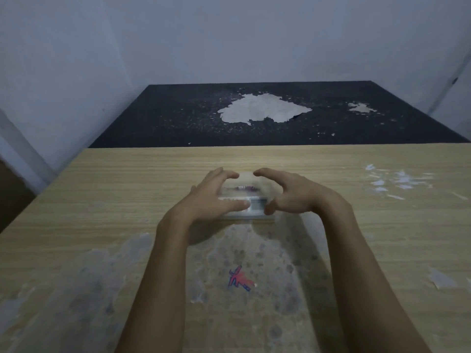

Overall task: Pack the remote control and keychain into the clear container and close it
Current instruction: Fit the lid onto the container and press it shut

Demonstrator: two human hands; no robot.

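Head view: both hands on the clear container, mid-frame

Clear container sits on the wooden table, centre of frame. Left hand wraps its left side, fingers curled over the far edge, thumb on the near lid. Right hand clamps the right side the same way. Remote control shows pale through the near wall. A reddish smear behind it is possibly the keychain; too blurred to confirm. Red-blue scribble lower centre.

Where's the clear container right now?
In the head view, the clear container sits mid-table on the wooden table, between the left hand and right hand.
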